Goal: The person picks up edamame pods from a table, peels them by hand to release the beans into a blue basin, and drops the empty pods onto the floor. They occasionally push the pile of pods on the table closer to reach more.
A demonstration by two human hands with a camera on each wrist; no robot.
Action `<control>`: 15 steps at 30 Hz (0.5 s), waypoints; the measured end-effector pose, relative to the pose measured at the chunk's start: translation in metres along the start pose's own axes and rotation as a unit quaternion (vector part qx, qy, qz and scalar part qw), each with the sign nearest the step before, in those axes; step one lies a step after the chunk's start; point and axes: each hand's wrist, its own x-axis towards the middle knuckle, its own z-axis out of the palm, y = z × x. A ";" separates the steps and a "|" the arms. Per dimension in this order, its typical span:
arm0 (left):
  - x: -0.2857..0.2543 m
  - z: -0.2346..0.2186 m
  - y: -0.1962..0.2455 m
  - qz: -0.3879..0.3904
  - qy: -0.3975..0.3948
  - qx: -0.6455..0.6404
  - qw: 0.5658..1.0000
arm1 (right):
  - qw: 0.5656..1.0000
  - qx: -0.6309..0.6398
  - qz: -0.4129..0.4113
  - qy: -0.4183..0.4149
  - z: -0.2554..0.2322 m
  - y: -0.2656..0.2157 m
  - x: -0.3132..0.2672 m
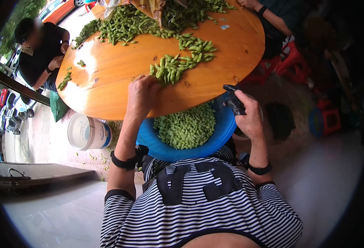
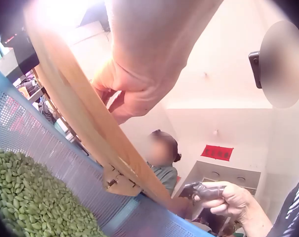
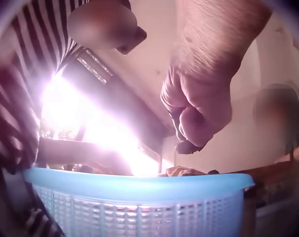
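My left hand (image 1: 142, 95) is over the near edge of the wooden table, its fingers bent down beside a pile of green edamame pods (image 1: 171, 70). Whether a pod is between those fingertips I cannot tell. Off the table's right edge, my right hand (image 1: 250, 118) hangs over the side of a blue basket (image 1: 176, 155). Black coverings wrap its thumb and finger ends (image 2: 206, 191), and no pod shows in it. Shelled green beans (image 1: 186, 128) fill much of the basket, which sits against my lap and partly beneath the tabletop.
A bigger heap of pods (image 1: 128, 25) covers the far side of the table (image 1: 116, 74), under a plastic bag. A white bucket (image 1: 87, 132) stands on the floor at left. One person (image 1: 41, 53) sits at left, another at far right near red stools (image 1: 293, 62).
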 end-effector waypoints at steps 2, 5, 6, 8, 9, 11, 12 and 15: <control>-0.003 0.000 -0.001 0.025 0.035 -0.042 0.998 | 0.997 0.050 0.007 -0.058 0.015 0.001 0.003; -0.011 0.001 0.014 0.021 0.050 -0.122 0.991 | 0.983 0.137 0.048 -0.111 0.032 -0.012 0.011; -0.016 0.001 0.021 0.021 0.046 -0.124 0.991 | 0.973 0.171 0.067 -0.142 0.036 -0.012 0.013; -0.028 0.001 0.039 -0.140 -0.096 -0.538 0.825 | 0.922 0.322 0.133 -0.170 0.043 -0.021 0.013; -0.033 0.005 0.053 -0.134 -0.078 -0.567 0.809 | 0.885 0.404 0.145 -0.178 0.048 -0.021 0.012; -0.040 0.013 0.062 -0.134 -0.086 -0.577 0.801 | 0.842 0.483 0.156 -0.183 0.051 -0.021 0.010; -0.043 0.018 0.063 -0.123 -0.091 -0.579 0.801 | 0.827 0.506 0.151 -0.194 0.051 -0.021 0.010; -0.050 0.027 0.070 -0.116 -0.054 -0.565 0.815 | 0.805 0.538 0.149 -0.202 0.048 -0.022 0.008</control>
